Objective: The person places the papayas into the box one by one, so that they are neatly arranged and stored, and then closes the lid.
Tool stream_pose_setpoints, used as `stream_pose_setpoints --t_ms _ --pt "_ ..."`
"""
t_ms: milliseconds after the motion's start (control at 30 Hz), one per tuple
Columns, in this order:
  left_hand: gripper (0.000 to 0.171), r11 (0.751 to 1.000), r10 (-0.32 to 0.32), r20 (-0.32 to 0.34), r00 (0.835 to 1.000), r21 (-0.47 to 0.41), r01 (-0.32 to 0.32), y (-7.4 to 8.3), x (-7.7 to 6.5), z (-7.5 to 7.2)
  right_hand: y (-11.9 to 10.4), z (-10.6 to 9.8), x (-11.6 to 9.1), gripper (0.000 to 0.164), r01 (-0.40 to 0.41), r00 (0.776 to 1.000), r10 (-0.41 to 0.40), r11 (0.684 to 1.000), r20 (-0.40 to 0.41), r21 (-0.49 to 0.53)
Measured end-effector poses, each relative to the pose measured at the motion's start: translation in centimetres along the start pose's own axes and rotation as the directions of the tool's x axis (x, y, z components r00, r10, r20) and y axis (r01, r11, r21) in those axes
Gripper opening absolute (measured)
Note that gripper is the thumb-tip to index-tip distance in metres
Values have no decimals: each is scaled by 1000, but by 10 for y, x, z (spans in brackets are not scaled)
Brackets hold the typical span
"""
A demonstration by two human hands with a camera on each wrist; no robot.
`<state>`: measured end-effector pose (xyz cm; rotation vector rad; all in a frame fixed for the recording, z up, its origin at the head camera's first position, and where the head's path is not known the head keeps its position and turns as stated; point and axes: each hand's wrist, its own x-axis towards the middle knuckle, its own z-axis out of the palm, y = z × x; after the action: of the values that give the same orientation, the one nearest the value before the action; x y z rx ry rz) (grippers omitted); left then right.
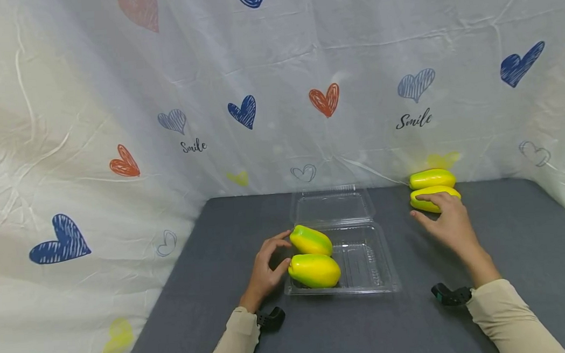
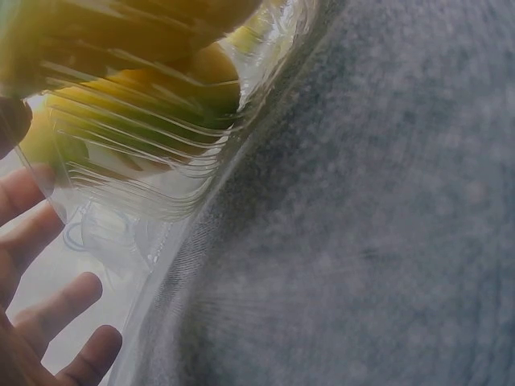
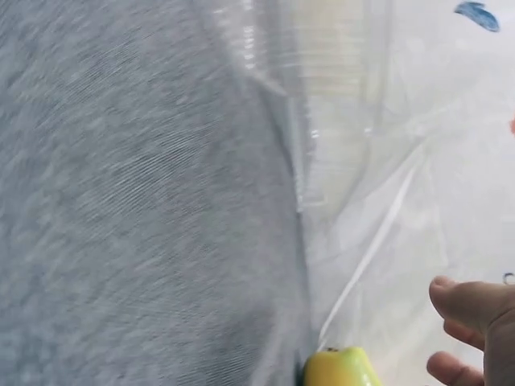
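A clear plastic clamshell box (image 1: 387, 267) stands with its lid (image 1: 333, 206) laid back. Two oblong yellow-green fruits, shaped like small papayas, lie in its left half: a rear one (image 1: 310, 240) and a front one (image 1: 314, 270). My left hand (image 1: 264, 272) is at the box's left side, thumb and fingers spread beside the fruits; in the left wrist view the fingers (image 2: 68, 310) are loose. At the back right lie two more such fruits, a far one (image 1: 432, 178) and a nearer one (image 1: 427, 202). Over the nearer one hovers my right hand (image 1: 448, 223), thumb and fingers apart.
A dark grey cloth (image 1: 345, 329) covers the table. Behind and left of it hangs a pale curtain (image 1: 280, 144) printed with hearts and "Smile". The open lid reaches back close to the curtain, and the far pair of fruits lies against it.
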<state>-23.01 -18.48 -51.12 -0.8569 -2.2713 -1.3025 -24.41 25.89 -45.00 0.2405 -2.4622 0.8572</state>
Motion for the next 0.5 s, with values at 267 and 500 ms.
stream_pose_setpoints --t_ms 267,500 --pt "29 1000 5 -6 1000 11 -5 1 0 0 12 2 -2 42 -25 999 22 997 -44 -74" --pt "29 1000 -5 -3 1000 7 5 0 0 0 24 -1 2 45 -35 998 30 994 -50 -105"
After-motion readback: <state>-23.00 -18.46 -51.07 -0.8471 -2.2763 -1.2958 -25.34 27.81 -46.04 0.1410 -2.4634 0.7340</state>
